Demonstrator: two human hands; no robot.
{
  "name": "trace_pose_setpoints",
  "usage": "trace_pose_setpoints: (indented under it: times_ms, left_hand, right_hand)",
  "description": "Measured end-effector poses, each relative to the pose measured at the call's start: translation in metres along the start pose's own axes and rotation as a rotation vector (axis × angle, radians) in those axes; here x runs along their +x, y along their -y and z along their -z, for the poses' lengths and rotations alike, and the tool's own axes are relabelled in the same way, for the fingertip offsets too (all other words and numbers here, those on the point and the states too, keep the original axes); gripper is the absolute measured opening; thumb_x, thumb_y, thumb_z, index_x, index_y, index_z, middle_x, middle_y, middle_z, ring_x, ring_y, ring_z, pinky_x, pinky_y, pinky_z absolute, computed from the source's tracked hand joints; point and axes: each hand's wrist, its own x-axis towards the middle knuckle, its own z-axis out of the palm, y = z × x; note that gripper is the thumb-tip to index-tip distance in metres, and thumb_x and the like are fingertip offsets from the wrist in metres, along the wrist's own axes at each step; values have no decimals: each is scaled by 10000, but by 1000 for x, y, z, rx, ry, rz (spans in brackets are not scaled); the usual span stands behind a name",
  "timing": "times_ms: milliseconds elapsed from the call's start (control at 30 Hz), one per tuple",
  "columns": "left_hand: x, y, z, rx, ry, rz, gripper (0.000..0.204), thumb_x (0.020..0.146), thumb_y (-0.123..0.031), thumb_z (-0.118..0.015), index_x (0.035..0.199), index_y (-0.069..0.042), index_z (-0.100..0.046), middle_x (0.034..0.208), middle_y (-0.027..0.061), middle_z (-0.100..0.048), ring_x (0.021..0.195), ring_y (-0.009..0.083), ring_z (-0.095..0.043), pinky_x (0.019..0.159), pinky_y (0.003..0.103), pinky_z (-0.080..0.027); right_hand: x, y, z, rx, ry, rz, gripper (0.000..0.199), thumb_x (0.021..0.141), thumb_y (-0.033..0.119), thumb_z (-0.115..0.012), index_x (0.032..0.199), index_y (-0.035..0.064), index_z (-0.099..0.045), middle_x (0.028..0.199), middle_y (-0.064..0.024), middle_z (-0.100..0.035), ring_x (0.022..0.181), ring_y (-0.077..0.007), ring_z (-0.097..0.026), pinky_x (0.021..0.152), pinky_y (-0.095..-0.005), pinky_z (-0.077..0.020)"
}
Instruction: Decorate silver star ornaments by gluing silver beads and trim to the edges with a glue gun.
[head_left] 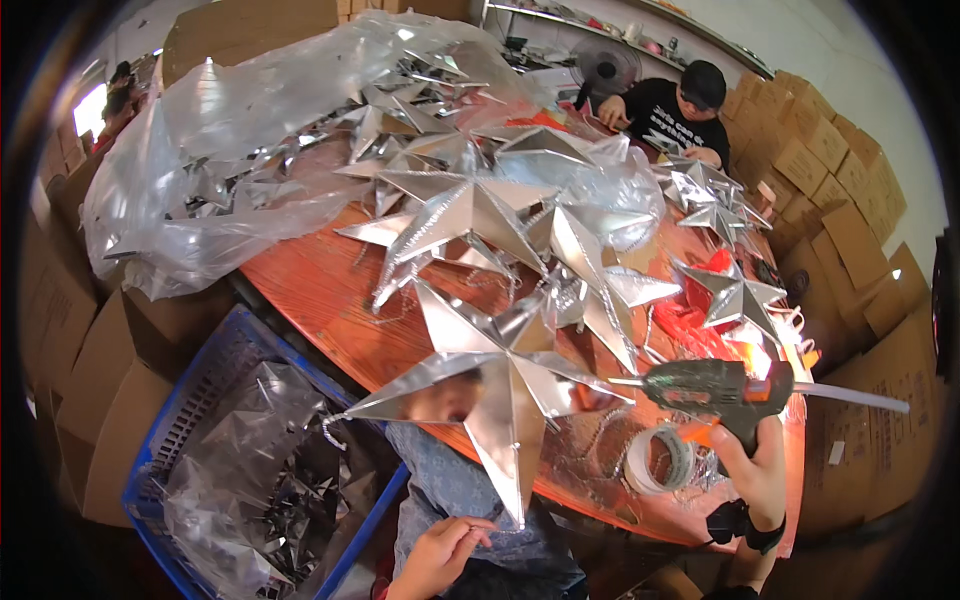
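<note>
My right hand (pixel 752 468) grips a dark glue gun (pixel 705 385) with its nozzle pointing left toward a large shiny silver star (pixel 500 375) lying at the near edge of the reddish wooden table (pixel 320 290). My left hand (pixel 437 555) is low over my lap, fingers curled at the star's lowest point and a thin silver string; whether it pinches them I cannot tell. A white roll of tape or cord (pixel 658 460) lies on the table just left of my right hand.
More silver stars (pixel 470 210) and clear plastic bags (pixel 230 150) cover the table. A blue crate (pixel 250 470) with bagged stars stands at my left. Cardboard boxes (pixel 840 170) line both sides. Another person (pixel 675 110) works at the far end.
</note>
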Motion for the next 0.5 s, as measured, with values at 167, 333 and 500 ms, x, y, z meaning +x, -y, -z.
trace_pose_setpoints:
  times_ms: [167,333,500]
  left_hand:
    - [-1,-7,-2,0,62,189,167,894,-56,-448,937,21,-589,792,90,-637,714,157,-602,662,252,-456]
    - [2,6,-16,-1,98,66,187,902,-68,-443,929,33,-598,791,97,-636,691,150,-595,651,252,-449]
    - [0,-5,-14,-52,175,25,183,898,-80,-469,863,20,-617,766,82,-622,682,148,-584,643,261,-441]
  right_hand:
    - [-25,-26,22,28,2,-373,199,773,84,-638,932,-4,-558,762,1,-580,609,-39,-452,538,-187,-355]
    - [-35,-95,36,-204,89,-396,330,742,208,-702,953,-22,-593,750,-35,-576,629,-78,-502,546,-232,-404]
    - [-33,-87,18,-488,-93,105,165,798,80,-628,837,-47,-528,718,-92,-530,599,-128,-515,541,-256,-403]
